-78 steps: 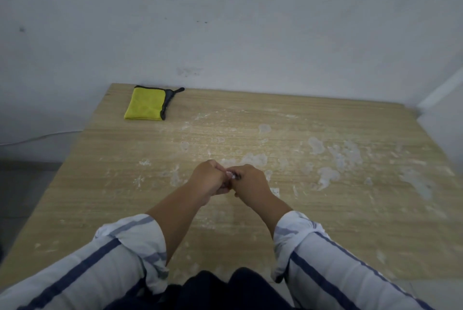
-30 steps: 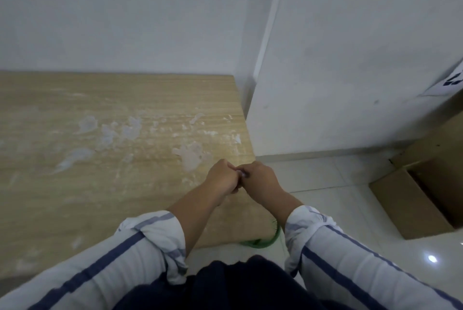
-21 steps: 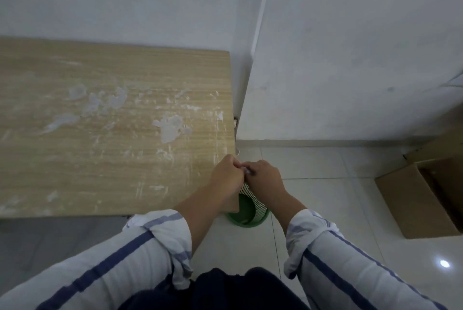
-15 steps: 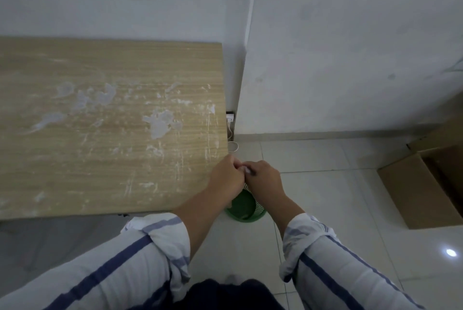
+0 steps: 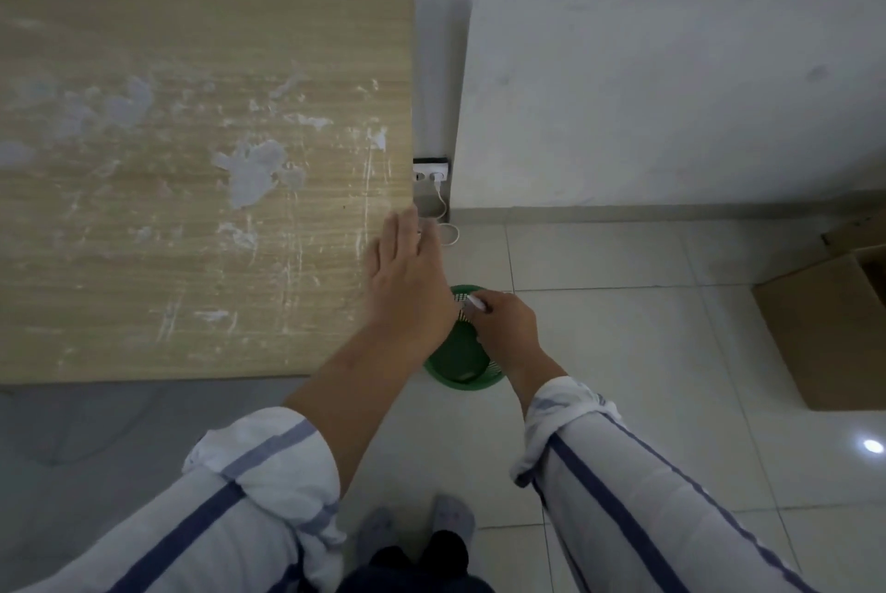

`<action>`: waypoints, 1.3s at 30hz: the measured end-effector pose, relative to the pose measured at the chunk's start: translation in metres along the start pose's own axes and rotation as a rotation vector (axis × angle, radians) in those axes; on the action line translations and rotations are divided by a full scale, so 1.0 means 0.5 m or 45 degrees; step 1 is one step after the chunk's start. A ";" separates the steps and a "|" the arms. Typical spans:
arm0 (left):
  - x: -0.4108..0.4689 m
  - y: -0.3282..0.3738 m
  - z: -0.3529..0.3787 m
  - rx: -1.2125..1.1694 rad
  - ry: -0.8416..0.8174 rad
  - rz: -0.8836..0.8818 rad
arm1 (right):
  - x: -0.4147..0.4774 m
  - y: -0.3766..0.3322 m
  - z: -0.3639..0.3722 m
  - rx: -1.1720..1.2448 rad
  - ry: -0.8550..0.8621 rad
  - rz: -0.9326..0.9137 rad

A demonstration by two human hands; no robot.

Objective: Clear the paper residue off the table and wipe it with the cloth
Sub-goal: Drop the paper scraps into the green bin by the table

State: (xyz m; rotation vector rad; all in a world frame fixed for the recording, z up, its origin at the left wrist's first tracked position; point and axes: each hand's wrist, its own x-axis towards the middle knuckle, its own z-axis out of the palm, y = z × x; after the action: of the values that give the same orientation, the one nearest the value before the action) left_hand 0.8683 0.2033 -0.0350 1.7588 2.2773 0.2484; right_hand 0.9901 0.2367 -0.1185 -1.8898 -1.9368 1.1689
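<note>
The wooden table (image 5: 144, 257) fills the left of the view, its top patched with whitish paper residue (image 5: 254, 170). My left hand (image 5: 407, 276) is open and flat, fingers stretched out over the table's right front corner. My right hand (image 5: 503, 319) is closed, pinching a small white bit of paper (image 5: 474, 302) at its fingertips. It hovers over a green mesh waste basket (image 5: 460, 367) that stands on the floor just right of the table. The cloth is out of view.
A wall socket (image 5: 430, 169) with a white cable sits in the corner behind the table. An open cardboard box (image 5: 824, 328) stands on the tiled floor at the right. My feet (image 5: 417, 525) show at the bottom.
My view swung from the table's middle to its right end and the basket. My hands, pressed together before, have parted: the left opened over the table corner, the right stayed over the basket.
</note>
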 end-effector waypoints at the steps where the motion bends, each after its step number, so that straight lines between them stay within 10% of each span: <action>1: 0.011 -0.003 0.002 0.018 -0.014 -0.057 | 0.012 0.016 0.009 -0.055 -0.020 0.010; 26: 0.052 -0.019 0.020 0.052 0.100 -0.103 | 0.172 0.151 0.142 -0.503 -0.183 0.223; 39: 0.046 -0.012 -0.015 -0.014 -0.085 -0.085 | 0.064 -0.083 0.021 -0.038 0.068 -0.125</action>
State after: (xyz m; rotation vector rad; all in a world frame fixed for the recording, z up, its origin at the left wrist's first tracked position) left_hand 0.8550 0.2244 -0.0319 1.6573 2.2784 0.1865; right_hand 0.9465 0.2669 -0.1111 -1.7987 -2.0042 1.0571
